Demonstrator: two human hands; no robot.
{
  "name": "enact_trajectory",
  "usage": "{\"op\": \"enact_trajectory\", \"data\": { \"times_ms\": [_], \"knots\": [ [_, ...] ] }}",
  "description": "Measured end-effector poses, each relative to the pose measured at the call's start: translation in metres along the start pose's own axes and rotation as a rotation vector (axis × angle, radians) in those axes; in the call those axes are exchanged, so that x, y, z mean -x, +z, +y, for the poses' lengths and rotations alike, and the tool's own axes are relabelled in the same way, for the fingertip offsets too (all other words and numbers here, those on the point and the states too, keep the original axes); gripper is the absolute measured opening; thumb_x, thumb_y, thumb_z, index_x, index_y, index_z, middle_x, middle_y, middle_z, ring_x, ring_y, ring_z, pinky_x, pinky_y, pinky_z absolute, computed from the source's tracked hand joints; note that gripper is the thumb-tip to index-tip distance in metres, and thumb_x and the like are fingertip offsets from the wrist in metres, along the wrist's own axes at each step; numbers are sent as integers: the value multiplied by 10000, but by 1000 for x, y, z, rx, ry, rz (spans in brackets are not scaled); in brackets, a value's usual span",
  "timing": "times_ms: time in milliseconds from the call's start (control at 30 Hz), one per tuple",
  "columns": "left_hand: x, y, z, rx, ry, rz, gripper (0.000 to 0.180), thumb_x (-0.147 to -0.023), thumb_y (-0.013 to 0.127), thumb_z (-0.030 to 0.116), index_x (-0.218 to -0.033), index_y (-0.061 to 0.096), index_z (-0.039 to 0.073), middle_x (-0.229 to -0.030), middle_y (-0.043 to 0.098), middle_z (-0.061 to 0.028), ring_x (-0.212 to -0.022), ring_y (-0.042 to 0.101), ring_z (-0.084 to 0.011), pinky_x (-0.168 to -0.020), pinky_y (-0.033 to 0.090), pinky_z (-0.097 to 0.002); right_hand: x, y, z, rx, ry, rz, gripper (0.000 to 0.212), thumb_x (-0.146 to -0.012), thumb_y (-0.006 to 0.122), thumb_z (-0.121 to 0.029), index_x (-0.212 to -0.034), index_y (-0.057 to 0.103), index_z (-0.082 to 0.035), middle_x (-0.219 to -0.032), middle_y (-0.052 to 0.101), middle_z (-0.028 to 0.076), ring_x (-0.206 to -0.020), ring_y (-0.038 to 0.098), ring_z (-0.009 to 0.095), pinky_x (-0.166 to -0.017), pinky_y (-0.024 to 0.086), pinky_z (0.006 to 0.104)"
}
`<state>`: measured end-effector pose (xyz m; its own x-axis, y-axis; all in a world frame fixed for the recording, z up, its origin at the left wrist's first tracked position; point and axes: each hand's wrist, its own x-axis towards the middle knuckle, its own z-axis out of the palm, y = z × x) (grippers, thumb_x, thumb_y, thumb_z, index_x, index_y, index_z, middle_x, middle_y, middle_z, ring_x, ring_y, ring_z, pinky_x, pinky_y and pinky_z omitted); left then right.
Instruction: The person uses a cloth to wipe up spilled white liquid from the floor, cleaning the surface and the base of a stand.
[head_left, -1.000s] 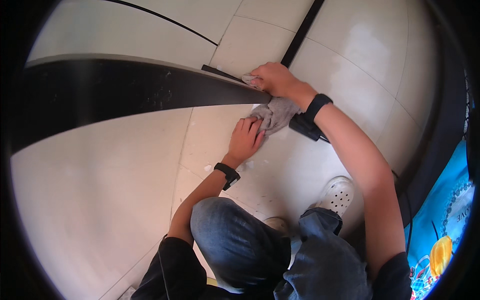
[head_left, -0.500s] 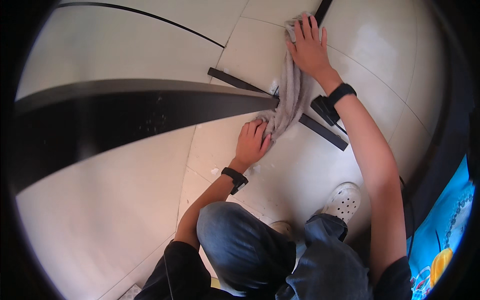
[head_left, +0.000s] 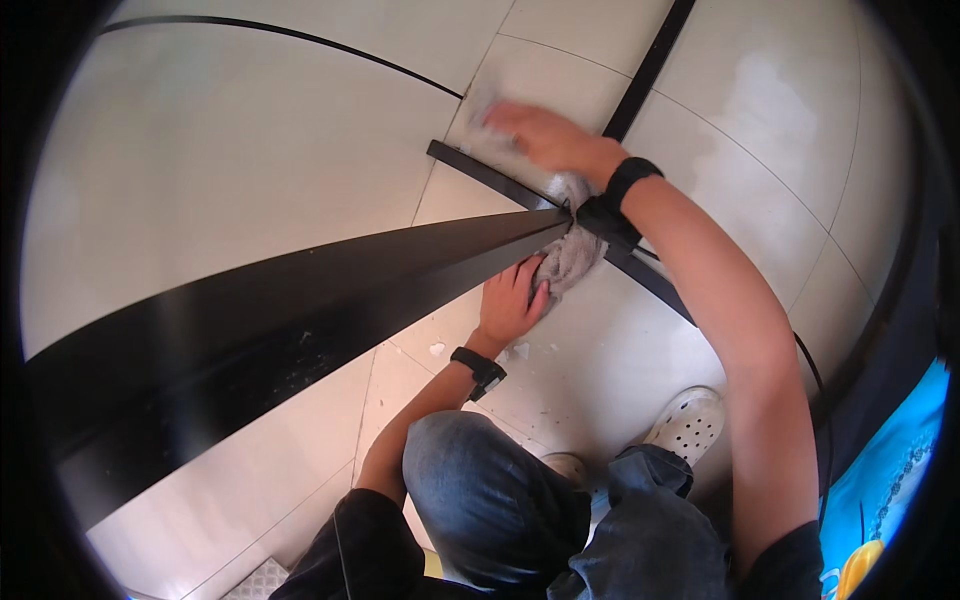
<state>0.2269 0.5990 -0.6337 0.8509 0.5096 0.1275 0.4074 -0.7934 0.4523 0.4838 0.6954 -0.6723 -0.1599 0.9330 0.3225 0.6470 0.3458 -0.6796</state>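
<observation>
One grey cloth (head_left: 572,262) bends around foot of black post (head_left: 300,290). Left hand (head_left: 512,303) curled closed over near end; right hand (head_left: 555,135), blurred, seems closed on far end. Rubbing looks unfinished: scuffs (head_left: 303,352) on post, pale flecks (head_left: 437,349) on floor (head_left: 250,120).

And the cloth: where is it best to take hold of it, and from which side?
Probably by the bunched near end of the cloth, from the lower left, where the left fingers rest. It lies there in loose folds that should pinch easily, beside the post. The far end, by the right fingers, is too blurred to judge.
</observation>
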Motion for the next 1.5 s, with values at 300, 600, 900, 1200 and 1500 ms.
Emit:
{"op": "enact_trajectory", "data": {
  "times_ms": [300,600,900,1200,1500],
  "knots": [
    [3,-5,-2,23,-59,-31,392,-793,635,113,-1155,538,-3,-1130,522,-189,-1010,500,-377,-883,417,-445,6,-68,-33,-29,171,-420,447,-724,507,65,-1116,676,-69,-1111,623,157,-1050,570,329,-931,455,373],
    [1,-8,0,21,-69,-34,388,-803,633,127,-1157,547,-7,-1141,534,-196,-1036,511,-377,-888,418,-448,-15,-97,-20,-33,748,504,222,-771,550,-28,-961,664,-12,-928,655,179,-982,575,347,-888,459,388],
    [0,-5,1,55,-66,-51,390,-805,622,130,-1161,546,-10,-1150,543,-194,-1029,517,-378,-896,417,-449,-17,10,-25,164,97,-153,595,-702,557,63,-1284,555,-59,-1353,519,116,-1208,477,318,-970,438,359],
    [2,-6,-4,8,-66,-49,382,-812,615,139,-1161,547,0,-1155,540,-189,-1044,518,-380,-890,415,-457,-7,-89,5,42,120,-517,380,-737,547,26,-1074,698,-65,-1037,648,144,-998,590,321,-861,473,384],
    [21,3,-9,-26,-67,13,411,-818,623,161,-1195,542,16,-1153,561,-205,-1047,527,-400,-897,409,-467,23,-112,-20,526,608,507,225,-771,569,-54,-962,666,15,-1050,609,171,-1090,526,350,-906,459,419]
  ]
}}
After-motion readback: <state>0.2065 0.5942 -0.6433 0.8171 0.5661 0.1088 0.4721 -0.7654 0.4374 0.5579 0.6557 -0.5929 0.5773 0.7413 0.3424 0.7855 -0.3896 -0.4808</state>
